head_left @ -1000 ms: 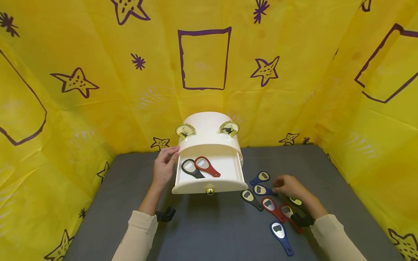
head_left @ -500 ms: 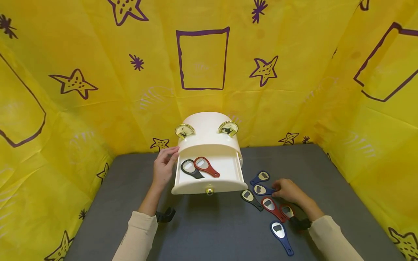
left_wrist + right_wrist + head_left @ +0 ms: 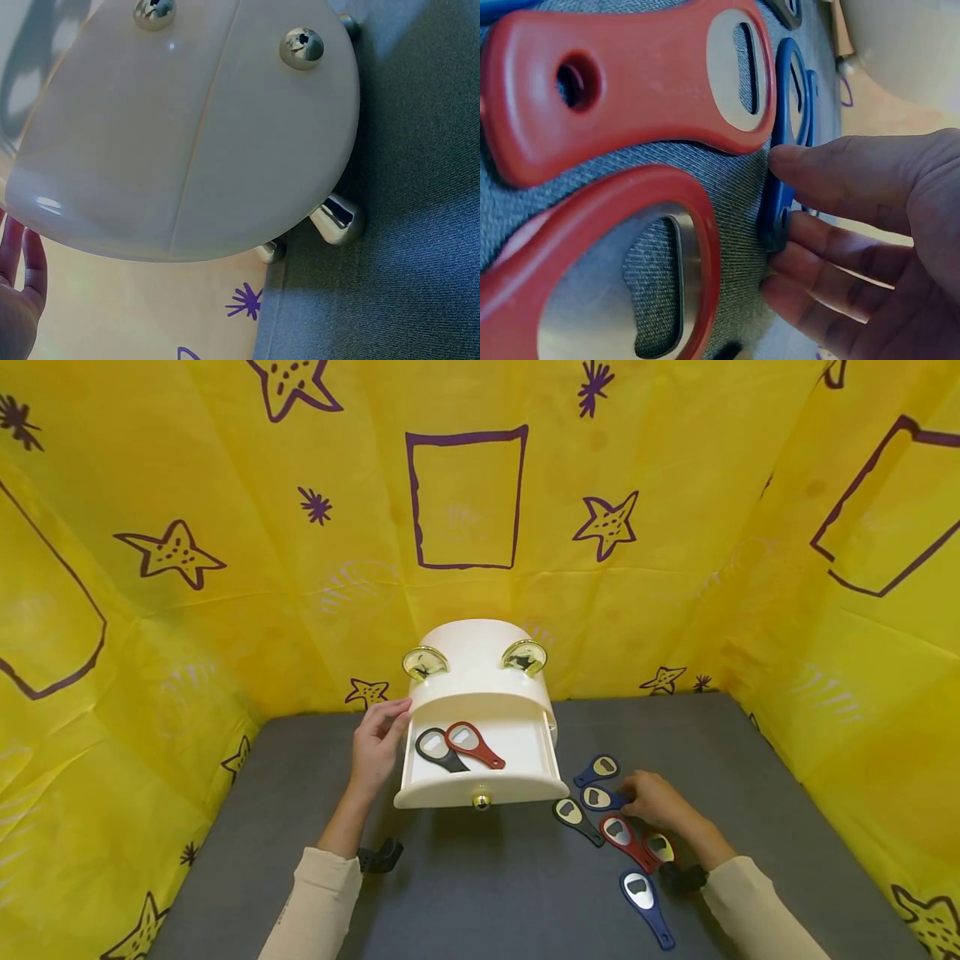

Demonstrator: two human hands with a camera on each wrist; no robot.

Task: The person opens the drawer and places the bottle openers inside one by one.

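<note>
A cream drawer box (image 3: 477, 647) with gold trim stands at the middle of the table, its upper drawer (image 3: 525, 787) pulled out. Inside lie a black bottle opener (image 3: 441, 748) and a red bottle opener (image 3: 476, 744), partly overlapping. My left hand (image 3: 375, 747) touches the box's left side near the top with its fingertips. On the right, my right hand (image 3: 660, 802) pinches the handle of a blue bottle opener (image 3: 600, 797) between thumb and fingers; the right wrist view shows this blue opener (image 3: 778, 187) tilted up on edge at the fingertips.
Around the right hand lie another blue opener (image 3: 597, 768), a black one (image 3: 576, 820), a red one (image 3: 626, 841) and a second red one (image 3: 660, 847), partly hidden by the wrist. A third blue opener (image 3: 645, 906) lies nearer. Yellow cloth walls (image 3: 300, 610) enclose the table.
My right hand has come down and slightly left onto the blue opener's handle and now grips it. The left hand and the drawer have stayed put.
</note>
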